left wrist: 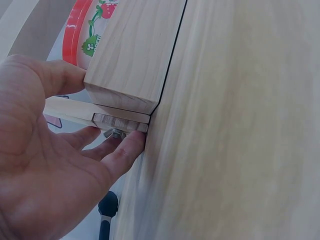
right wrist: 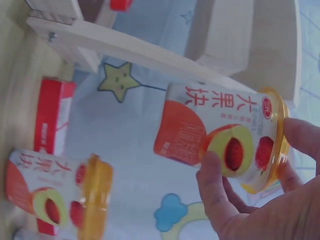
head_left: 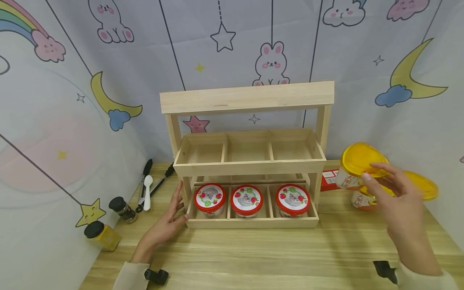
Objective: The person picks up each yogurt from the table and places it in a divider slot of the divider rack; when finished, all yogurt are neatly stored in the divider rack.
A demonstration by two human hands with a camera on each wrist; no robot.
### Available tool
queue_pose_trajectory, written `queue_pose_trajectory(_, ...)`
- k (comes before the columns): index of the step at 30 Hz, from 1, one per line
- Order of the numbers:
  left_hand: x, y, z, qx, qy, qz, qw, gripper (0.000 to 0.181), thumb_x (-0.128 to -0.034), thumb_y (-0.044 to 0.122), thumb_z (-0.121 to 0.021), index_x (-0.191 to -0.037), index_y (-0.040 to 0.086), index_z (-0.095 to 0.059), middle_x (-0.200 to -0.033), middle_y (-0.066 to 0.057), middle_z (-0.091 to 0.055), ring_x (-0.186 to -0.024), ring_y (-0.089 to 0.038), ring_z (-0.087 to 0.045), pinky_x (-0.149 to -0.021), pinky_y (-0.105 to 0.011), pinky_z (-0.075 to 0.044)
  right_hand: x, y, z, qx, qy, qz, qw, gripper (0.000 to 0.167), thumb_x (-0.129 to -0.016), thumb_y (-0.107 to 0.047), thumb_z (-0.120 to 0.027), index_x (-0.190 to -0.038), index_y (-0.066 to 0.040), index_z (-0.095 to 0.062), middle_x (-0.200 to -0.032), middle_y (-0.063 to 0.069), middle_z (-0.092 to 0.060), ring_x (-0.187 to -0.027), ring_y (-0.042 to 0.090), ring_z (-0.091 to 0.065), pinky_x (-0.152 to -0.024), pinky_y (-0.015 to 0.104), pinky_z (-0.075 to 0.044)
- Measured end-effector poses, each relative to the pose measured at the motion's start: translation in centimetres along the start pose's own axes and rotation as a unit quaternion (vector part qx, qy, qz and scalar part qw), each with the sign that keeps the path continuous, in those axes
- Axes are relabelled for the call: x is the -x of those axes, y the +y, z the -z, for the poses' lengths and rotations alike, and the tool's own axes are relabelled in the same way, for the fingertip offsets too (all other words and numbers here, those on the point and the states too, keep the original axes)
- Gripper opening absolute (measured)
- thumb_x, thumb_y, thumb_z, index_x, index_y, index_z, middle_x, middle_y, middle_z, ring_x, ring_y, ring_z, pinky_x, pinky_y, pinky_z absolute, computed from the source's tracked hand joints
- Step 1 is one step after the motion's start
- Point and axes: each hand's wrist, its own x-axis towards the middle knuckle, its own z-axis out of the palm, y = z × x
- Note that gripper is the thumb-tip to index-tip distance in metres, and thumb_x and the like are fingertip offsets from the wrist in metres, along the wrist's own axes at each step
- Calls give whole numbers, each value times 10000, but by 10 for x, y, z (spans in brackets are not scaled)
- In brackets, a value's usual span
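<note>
My right hand [head_left: 402,197] holds a yogurt cup [head_left: 357,159] with a yellow lid, fingers and thumb around its lid; peach pictures show on its side [right wrist: 227,142]. It is raised above a second yellow-lidded cup [head_left: 360,200]; another yellow lid [head_left: 424,185] shows partly behind my hand. At the lower left corner of a two-tier wooden rack [head_left: 250,167], my left hand [head_left: 164,225] rests with its thumb at the tray's front corner and its fingers along the side [left wrist: 125,145]. Three red-lidded cups [head_left: 209,197] sit in the lower tray's compartments, one in each.
Left of the rack lie a white spoon [head_left: 147,192] and black-handled tongs [head_left: 159,186]. Two black-capped jars, one dark [head_left: 123,209] and one yellow [head_left: 103,236], stand near the left wall cloth. A red box [head_left: 329,180] is behind the rack's right side.
</note>
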Motion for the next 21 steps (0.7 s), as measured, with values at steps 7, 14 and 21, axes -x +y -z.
queue_pose_trajectory(7, 0, 0, 0, 13, 17, 16, 10000, 1026, -1068, -1, -564, -1725, 338, 148, -1795, -248, 150, -1532, -715, -194, -1083, -772, -460, 1, -14, 4, -32, 57, 85, 9999, 442, -1007, -245, -768, -1442, -248, -685, -1216, -292, -624, -1080, -40, -580, -718, 65, -553)
queue_pose_trajectory(14, 0, 1, 0, 9, 24, 114, 9999, 1027, -1071, 7, -560, -1721, 364, 150, -1782, -297, 127, -1517, -731, -211, -1082, -812, -435, -4, -29, 3, 145, 208, 378, 9990, 437, -1016, -240, -753, -1447, -235, -677, -1216, -293, -614, -1049, -35, -590, -743, 30, -522)
queue_pose_trajectory(21, 1, 2, 0, 48, 13, 106, 9999, 1025, -1073, 21, -564, -1720, 357, 156, -1765, -350, 91, -1506, -739, -225, -1084, -790, -454, -10, -42, 4, 302, 143, 603, 9976, 465, -1017, -297, -752, -1469, -246, -658, -1261, -276, -624, -1070, -63, -616, -770, 13, -512)
